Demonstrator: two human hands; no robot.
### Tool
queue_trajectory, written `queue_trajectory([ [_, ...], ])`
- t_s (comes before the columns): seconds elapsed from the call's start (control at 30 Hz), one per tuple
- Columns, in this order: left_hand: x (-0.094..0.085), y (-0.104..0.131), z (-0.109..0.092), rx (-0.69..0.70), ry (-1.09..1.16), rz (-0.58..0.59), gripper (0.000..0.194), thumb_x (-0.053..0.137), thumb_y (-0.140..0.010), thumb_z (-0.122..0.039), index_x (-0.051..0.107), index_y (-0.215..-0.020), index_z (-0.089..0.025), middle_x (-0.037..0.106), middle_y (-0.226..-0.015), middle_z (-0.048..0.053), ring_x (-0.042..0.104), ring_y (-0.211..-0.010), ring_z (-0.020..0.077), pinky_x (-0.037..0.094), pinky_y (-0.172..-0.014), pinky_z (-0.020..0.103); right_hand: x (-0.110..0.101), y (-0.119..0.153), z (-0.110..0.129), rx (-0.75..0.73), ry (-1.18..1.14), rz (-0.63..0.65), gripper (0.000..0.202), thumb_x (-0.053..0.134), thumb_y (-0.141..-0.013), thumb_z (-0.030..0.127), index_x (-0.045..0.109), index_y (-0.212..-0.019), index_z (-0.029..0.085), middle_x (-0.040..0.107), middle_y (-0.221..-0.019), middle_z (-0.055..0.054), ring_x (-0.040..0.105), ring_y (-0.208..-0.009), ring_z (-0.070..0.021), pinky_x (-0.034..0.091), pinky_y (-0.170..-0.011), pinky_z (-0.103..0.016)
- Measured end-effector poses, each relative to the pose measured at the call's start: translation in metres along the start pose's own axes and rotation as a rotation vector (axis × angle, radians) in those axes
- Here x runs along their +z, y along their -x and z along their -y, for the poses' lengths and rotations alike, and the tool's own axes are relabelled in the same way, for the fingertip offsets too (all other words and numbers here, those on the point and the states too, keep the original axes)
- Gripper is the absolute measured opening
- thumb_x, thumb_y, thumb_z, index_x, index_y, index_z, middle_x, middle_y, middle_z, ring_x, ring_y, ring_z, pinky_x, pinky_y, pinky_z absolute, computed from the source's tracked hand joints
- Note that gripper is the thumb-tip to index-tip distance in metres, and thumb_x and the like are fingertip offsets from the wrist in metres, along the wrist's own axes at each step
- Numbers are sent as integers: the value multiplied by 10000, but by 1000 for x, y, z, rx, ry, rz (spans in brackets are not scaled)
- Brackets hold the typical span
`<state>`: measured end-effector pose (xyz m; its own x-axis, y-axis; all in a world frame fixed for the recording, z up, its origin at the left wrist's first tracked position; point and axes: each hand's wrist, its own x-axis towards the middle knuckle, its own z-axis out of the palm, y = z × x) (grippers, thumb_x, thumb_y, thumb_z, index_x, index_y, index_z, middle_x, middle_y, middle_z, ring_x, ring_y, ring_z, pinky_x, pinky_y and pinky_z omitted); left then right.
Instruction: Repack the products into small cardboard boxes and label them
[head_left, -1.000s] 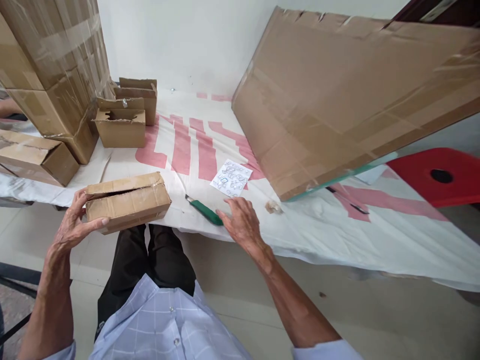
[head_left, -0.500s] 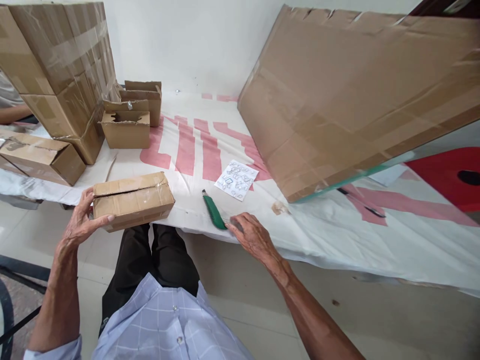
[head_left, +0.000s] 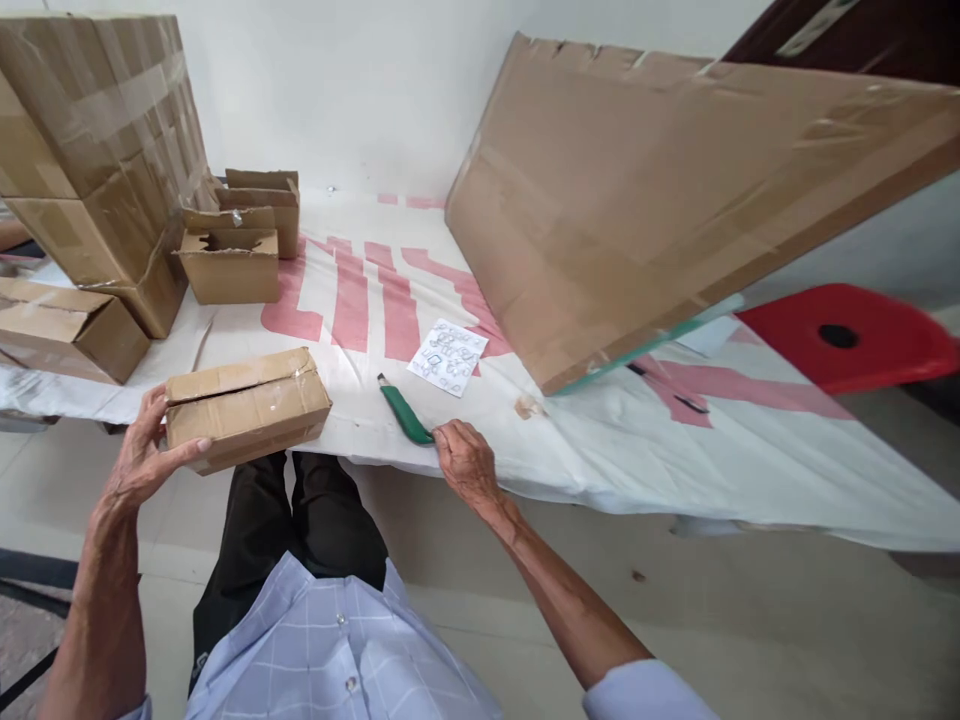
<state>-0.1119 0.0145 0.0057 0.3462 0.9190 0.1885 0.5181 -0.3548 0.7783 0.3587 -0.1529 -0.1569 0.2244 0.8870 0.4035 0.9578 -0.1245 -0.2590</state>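
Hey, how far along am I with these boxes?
Looks done: two boxes at the back stand open.
In hand: your left hand holds a box with its top flaps down, and your right hand is at the end of the green knife.
Probably left: opening that box, and maybe the far-left box, its flaps also down.

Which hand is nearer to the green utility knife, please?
The right hand, whose fingertips are at the handle end of the green utility knife; the left hand is farther away, holding the left end of a cardboard box.
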Motion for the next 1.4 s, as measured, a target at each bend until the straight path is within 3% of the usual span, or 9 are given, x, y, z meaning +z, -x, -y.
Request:
queue_trajectory([
  [0.17,0,-4,-1,-13,9,-19,699,838,-752,-738,695,-1287,-312,581,-1460,79,572,-1403,377,601,-1078,456,-4,-2,4,-27,13,46,196,584,-1053,358,697,-1046,198,714,-1020,-124,621,-1005,-296,447,-864,-387],
  [0.4,-1,-4,3,-22,-25,4,676,829,-754,-754,709,-1255,-317,557,-1519,68,580,-1403,375,598,-1069,447,-8,-5,6,-43,-27,82,162,547,-1052,305,665,-1081,197,714,-1005,-131,642,-974,-307,483,-866,-412],
  [0.63,-3,-4,4,4,-10,9,633,837,-766,-727,722,-1229,-310,582,-1493,56,595,-1390,356,606,-1046,389,-14,-15,17,-9,-28,81,219,647,-1001,370,692,-1132,200,716,-1072,-145,658,-1021,-323,529,-880,-428],
  [0.77,-3,-5,1,-10,1,15,661,855,-720,-739,740,-1207,-306,596,-1502,55,586,-1400,372,591,-1075,398,-23,-37,49,-40,-227,-34,235,608,-1024,347,705,-1188,210,716,-1105,-145,671,-1069,-321,572,-943,-464],
  [0.9,-1,-6,-1,-18,28,35,654,870,-714,-715,735,-1206,-306,579,-1534,61,566,-1430,374,544,-1166,454,-34,-66,107,-252,-499,-36,274,589,-1059,382,709,-1259,238,711,-1210,-133,678,-1171,-304,593,-1022,-478],
  [1.03,-3,-5,0,-7,58,68,683,891,-701,-695,725,-1237,-306,562,-1547,78,527,-1481,392,483,-1241,536,-39,-91,151,-409,-569,-22,360,634,-1047,423,703,-1331,213,711,-1274,-152,655,-1212,-321,564,-1099,-535],
  [1.3,-11,-4,6,20,17,93,695,885,-718,-681,721,-1283,-310,554,-1553,74,528,-1471,406,466,-1244,593,-38,-104,160,-450,-564,-65,552,688,-1005,568,666,-1399,183,673,-1365,-182,626,-1288,-347,556,-1131,-568],
  [1.4,-11,-5,4,29,-9,102,651,876,-715,-703,745,-1212,-303,561,-1545,74,536,-1460,406,483,-1231,580,-41,-107,164,-437,-556,-48,493,711,-987,562,703,-1332,209,658,-1365,-168,624,-1294,-350,564,-1127,-576],
])
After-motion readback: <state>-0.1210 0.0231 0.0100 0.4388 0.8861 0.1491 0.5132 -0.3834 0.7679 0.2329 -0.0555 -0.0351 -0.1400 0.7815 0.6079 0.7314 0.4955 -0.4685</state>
